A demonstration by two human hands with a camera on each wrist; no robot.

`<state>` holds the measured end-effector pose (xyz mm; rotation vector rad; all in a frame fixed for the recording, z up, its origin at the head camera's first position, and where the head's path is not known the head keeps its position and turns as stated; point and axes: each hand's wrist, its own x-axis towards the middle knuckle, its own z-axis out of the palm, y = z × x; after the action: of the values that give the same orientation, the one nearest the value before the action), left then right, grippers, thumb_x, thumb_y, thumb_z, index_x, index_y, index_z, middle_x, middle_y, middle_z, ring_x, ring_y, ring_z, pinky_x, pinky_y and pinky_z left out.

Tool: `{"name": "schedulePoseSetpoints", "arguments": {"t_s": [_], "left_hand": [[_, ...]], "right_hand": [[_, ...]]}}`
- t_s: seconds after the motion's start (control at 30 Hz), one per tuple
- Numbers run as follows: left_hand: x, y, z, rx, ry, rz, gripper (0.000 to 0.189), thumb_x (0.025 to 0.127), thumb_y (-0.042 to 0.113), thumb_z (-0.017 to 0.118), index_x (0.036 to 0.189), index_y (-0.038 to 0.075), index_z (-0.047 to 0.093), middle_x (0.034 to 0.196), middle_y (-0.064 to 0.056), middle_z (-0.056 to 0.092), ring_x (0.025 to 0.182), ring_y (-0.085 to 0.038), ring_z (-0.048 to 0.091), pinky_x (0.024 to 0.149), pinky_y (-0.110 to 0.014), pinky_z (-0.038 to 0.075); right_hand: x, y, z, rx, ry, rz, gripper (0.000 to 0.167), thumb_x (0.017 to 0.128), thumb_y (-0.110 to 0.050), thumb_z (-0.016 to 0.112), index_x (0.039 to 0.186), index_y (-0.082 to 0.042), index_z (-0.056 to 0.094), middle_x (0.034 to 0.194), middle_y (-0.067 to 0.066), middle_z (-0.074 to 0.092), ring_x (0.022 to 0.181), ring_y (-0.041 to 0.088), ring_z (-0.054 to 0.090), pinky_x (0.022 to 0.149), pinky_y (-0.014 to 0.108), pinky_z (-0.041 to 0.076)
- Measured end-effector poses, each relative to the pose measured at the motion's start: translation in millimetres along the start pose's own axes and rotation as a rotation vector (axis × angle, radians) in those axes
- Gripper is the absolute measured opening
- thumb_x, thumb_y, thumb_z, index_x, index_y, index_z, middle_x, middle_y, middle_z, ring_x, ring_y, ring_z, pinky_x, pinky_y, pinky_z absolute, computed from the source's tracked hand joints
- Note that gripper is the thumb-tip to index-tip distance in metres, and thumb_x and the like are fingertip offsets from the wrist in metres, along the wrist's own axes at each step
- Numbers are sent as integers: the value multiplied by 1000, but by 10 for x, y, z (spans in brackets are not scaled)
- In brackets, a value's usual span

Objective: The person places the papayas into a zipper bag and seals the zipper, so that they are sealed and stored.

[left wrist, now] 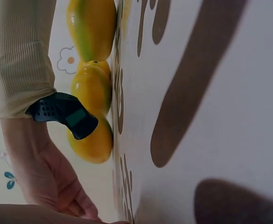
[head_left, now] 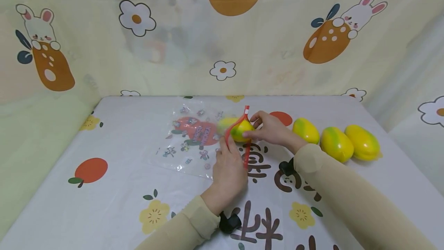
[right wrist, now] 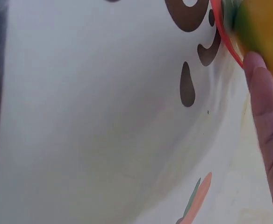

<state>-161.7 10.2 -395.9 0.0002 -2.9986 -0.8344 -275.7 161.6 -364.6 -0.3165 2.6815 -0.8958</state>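
Observation:
A clear plastic bag (head_left: 187,157) with small printed figures and a red zip edge lies flat on the table. My left hand (head_left: 230,169) pinches the red edge on the near side of its mouth. With thumb and fingers my right hand (head_left: 272,128) grips a yellow-green mango (head_left: 239,131) right at that mouth, partly within the red edge. Another yellow mango (head_left: 224,124) shows through the film, inside the bag. In the right wrist view, the thumb (right wrist: 262,98) presses on the mango (right wrist: 267,37) beside the red edge (right wrist: 227,39).
Three more yellow-green mangoes (head_left: 336,144) sit together at the right of the table, beyond my right forearm. A white cloth (head_left: 121,138) printed with fruit, flowers and brown lettering covers the table. A cream curtain (head_left: 184,61) stands behind.

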Motion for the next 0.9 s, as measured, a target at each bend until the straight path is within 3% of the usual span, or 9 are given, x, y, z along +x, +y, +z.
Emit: {"name": "schedulePoseSetpoints", "arguments": {"t_s": [0.23, 0.43, 0.53, 0.73, 0.9], "left_hand": [[-10, 28, 7, 20, 21, 4, 99, 79, 15, 86, 156, -2, 26, 159, -27, 32, 119, -44, 59, 85, -50, 61], [-1, 21, 3, 7, 32, -7, 99, 78, 15, 86, 156, 0, 25, 154, -24, 36, 113, -41, 60, 84, -50, 61], [-4, 12, 3, -8, 28, -11, 97, 80, 13, 84, 156, 0, 26, 155, -25, 35, 114, -42, 60, 85, -51, 61], [-22, 9, 19, -14, 28, -4, 96, 81, 12, 83, 156, -1, 25, 156, -27, 35, 114, -44, 60, 86, -51, 61], [-33, 19, 13, 7, 45, 3, 94, 81, 13, 83, 155, -2, 27, 154, -27, 36, 112, -43, 60, 83, -50, 61]], "right_hand": [[-160, 1, -134, -4, 13, -36, 62, 91, -37, 78, 134, -1, 50, 124, 18, 61, 99, 28, 68, 86, 35, 57], [-443, 32, -417, 53, 29, -153, 38, 99, -22, 68, 127, 3, 56, 117, 19, 64, 99, 30, 70, 84, 34, 61], [-622, 111, -599, 32, 55, -163, 30, 102, -20, 63, 124, 0, 60, 117, 17, 65, 100, 26, 72, 84, 28, 60], [-1041, 479, -928, -27, 138, -107, 34, 104, -25, 60, 128, -1, 61, 121, 19, 67, 100, 24, 74, 81, 17, 56], [-1437, 874, -1076, -37, 240, -55, 37, 105, -25, 57, 132, 1, 58, 125, 23, 66, 90, 0, 69, 75, 15, 56]]}}
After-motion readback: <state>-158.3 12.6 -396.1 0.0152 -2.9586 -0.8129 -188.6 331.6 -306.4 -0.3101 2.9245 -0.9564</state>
